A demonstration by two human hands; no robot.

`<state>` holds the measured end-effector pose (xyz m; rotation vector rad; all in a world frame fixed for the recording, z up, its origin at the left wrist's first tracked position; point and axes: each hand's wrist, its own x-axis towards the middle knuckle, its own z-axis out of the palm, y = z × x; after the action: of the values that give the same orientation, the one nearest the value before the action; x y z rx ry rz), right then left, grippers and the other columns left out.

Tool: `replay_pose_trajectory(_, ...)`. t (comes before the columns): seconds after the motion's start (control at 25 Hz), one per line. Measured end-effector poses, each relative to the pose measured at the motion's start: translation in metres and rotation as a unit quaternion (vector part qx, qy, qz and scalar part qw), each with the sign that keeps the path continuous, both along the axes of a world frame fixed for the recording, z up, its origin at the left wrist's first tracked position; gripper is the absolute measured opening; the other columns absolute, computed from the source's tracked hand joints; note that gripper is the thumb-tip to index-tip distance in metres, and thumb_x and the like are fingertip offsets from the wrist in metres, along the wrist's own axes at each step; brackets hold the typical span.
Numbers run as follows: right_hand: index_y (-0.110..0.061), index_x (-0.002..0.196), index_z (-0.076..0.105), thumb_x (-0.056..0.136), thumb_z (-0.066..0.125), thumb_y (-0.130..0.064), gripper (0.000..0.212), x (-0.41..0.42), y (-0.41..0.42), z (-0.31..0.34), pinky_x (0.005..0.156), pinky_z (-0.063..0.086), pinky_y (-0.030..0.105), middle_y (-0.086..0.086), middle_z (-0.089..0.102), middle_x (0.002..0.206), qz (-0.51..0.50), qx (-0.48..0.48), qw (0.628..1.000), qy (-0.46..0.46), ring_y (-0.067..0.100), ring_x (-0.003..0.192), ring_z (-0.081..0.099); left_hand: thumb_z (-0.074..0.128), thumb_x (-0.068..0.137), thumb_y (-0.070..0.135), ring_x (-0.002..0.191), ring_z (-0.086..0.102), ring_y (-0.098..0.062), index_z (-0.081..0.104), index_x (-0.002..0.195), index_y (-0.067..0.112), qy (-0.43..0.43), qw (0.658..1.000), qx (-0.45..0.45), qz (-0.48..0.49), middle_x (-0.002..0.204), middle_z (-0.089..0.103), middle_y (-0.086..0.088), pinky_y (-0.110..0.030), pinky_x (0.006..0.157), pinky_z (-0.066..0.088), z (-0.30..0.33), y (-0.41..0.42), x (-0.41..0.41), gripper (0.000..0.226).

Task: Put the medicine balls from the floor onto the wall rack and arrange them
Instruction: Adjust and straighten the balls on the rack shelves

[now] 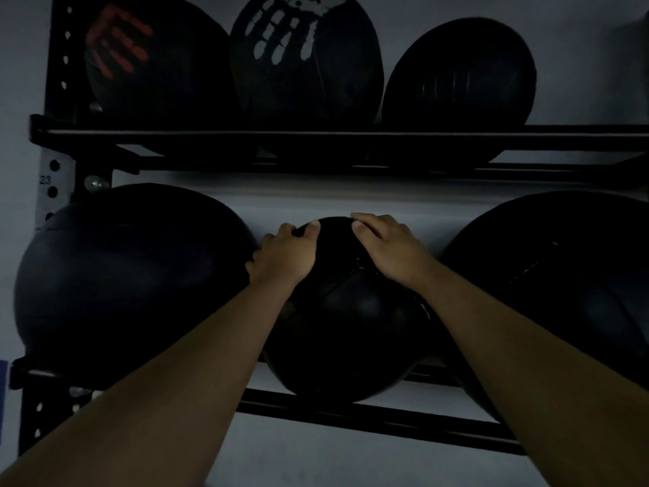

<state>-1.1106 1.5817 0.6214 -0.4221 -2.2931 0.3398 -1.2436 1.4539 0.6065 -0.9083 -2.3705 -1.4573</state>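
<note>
You were at the arranging step, judging by how things lay: the wall rack (351, 137) already carried three balls on its upper tier and three on the lower, and the middle ball (346, 321) of the lower tier sat between the two rails under your fingers, with nothing of the floor in view to show whether more balls waited there. To the outside of your left fingers the big left ball (130, 275) bulged close, touching or nearly touching your knuckles; well out past your right fingers sat the right ball (562, 293), apart from your hand. The next move, I would judge, called for a small turn or push of the middle ball to seat it evenly and centre it between its neighbours, with care not to pinch your left fingers against the bigger ball. Both forearms reached up and forward, converging on the ball's crown. Your left hand (286, 256) lay palm-down with fingers curled over the top edge; your right hand (389, 246) lay flatter, fingers spread narrowly and pressed on the ball, neither hand enclosing it.
</note>
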Motion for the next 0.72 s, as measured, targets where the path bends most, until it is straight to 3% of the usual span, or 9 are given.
replay_pose_trajectory(0.08, -0.041, 0.145, 0.05, 0.103, 0.031, -0.055, 0.048, -0.002, 0.0, -0.006, 0.12, 0.028, 0.045, -0.003, 0.048, 0.153, 0.003, -0.008, 0.999, 0.04, 0.024, 0.143, 0.038, 0.023, 0.096, 0.077, 0.146, 0.041, -0.039, 0.044, 0.155, 0.026, 0.027, 0.999, 0.031, 0.019, 0.157, 0.049, -0.013, -0.057, 0.12, 0.031, -0.008, -0.001, 0.006, 0.08)
replay_pose_trajectory(0.24, -0.027, 0.121, 0.059, 0.105, 0.039, -0.044, 0.03, 0.006, -0.014, -0.026, 0.106, 0.043, 0.044, 0.003, 0.055, 0.125, -0.003, -0.043, 0.979, 0.2, 0.029, 0.125, 0.051, 0.045, 0.087, 0.076, 0.142, 0.049, -0.016, 0.058, 0.143, 0.037, 0.113, 0.973, 0.172, -0.109, 0.149, 0.057, 0.01, -0.049, 0.121, 0.038, -0.034, -0.016, 0.012, 0.069)
replay_pose_trajectory(0.32, -0.03, 0.137, 0.054, 0.103, 0.035, -0.053, 0.045, 0.012, -0.02, -0.047, 0.115, 0.037, 0.045, 0.004, 0.053, 0.143, -0.028, -0.006, 0.983, 0.18, 0.029, 0.138, 0.044, 0.048, 0.082, 0.079, 0.143, 0.046, -0.012, 0.057, 0.14, 0.045, 0.123, 0.97, 0.165, -0.129, 0.149, 0.054, 0.015, -0.048, 0.122, 0.036, -0.043, -0.021, 0.009, 0.068)
replay_pose_trajectory(0.44, -0.03, 0.157, 0.036, 0.102, 0.029, -0.061, 0.064, 0.014, -0.02, -0.062, 0.126, 0.02, 0.046, 0.001, 0.034, 0.166, -0.052, 0.039, 0.988, 0.138, 0.023, 0.154, 0.026, 0.048, 0.083, 0.079, 0.144, 0.043, -0.015, 0.055, 0.137, 0.049, 0.099, 0.978, 0.14, -0.12, 0.15, 0.051, 0.015, -0.052, 0.122, 0.033, -0.036, -0.02, 0.005, 0.063)
replay_pose_trajectory(0.72, -0.032, 0.15, 0.045, 0.101, 0.033, -0.058, 0.057, 0.012, -0.015, -0.053, 0.119, 0.031, 0.049, 0.001, 0.047, 0.155, -0.047, 0.03, 0.985, 0.166, 0.027, 0.143, 0.041, 0.039, 0.095, 0.074, 0.15, 0.036, -0.023, 0.044, 0.148, 0.044, 0.115, 0.986, 0.063, -0.105, 0.16, 0.042, 0.01, -0.054, 0.123, 0.03, -0.024, -0.019, 0.004, 0.062)
